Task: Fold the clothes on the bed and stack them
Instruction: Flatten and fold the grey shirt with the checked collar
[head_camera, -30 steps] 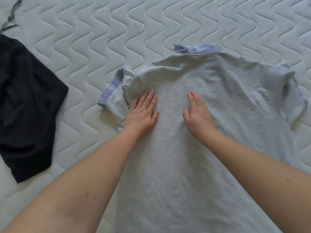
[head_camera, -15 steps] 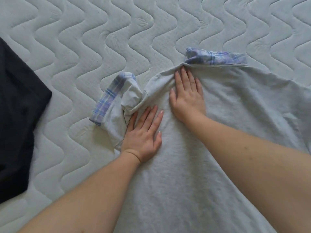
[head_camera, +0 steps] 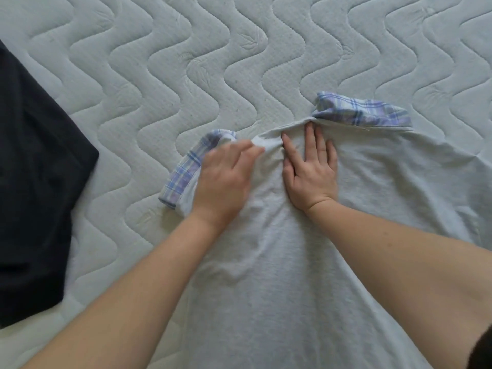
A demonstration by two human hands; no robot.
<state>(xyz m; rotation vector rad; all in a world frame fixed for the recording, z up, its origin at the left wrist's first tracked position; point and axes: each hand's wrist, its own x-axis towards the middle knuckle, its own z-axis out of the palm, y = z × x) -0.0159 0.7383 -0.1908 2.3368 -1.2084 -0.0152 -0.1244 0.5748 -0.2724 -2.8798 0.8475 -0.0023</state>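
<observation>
Shifted since earlier — left hand now pinched on the grey shirt shoulder fold | right hand laid flat, fingers straight — beside collar | bed

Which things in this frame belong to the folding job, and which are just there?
In the job:
- grey shirt with plaid collar and cuffs
- left hand, on the bunched shoulder
- right hand, pressing flat below the collar
- black garment, lying to the left

Just there:
- quilted mattress

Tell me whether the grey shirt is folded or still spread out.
Spread out: the grey shirt lies flat, back up, collar showing; only its left sleeve is bunched.
</observation>
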